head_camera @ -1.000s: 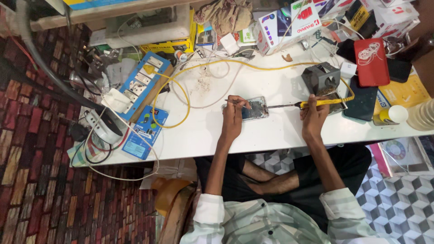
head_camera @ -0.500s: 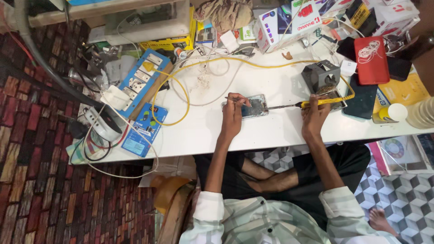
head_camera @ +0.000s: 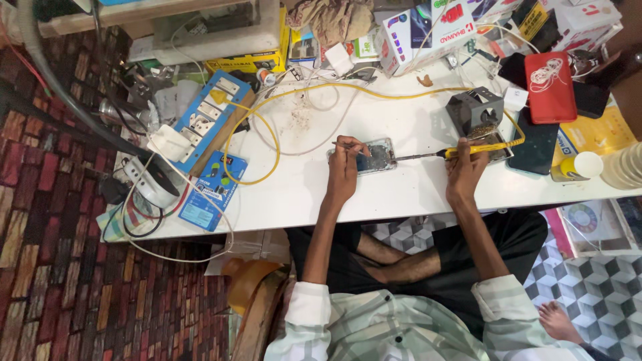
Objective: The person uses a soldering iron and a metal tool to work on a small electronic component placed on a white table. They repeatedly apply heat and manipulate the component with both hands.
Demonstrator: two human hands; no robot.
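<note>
Head view, looking straight down on a cluttered white worktable (head_camera: 321, 194). Nearest the lens: pale checked sleeves, crossed legs under the table edge, a bare foot on patterned floor tiles at lower right. Left hand (head_camera: 346, 168) resting on the near end of an opened phone (head_camera: 376, 157) lying flat mid-table, fingers pinched together on a thin tool whose tip sits over the phone. Right hand (head_camera: 465, 167) just right of the phone, closed around the yellow handle of a soldering iron (head_camera: 461, 151), its metal tip reaching left to the phone's edge. Beside that hand, a grey iron stand (head_camera: 473, 110); a yellow cord (head_camera: 267, 130) looping from it across the tabletop. At the left table edge, a blue rectangular packet (head_camera: 214, 190) lying flat, and above it a long blue switchboard (head_camera: 210, 110) with white sockets, set at a slant. To the right, a dark phone-shaped slab (head_camera: 538, 150), a flat red rectangular case (head_camera: 550, 87) and a yellow-and-white small bottle (head_camera: 575, 167). Farthest back, along the table's rear edge, a row of white cartons (head_camera: 428, 27) with coloured panels and a yellow flat box (head_camera: 247, 63).
</note>
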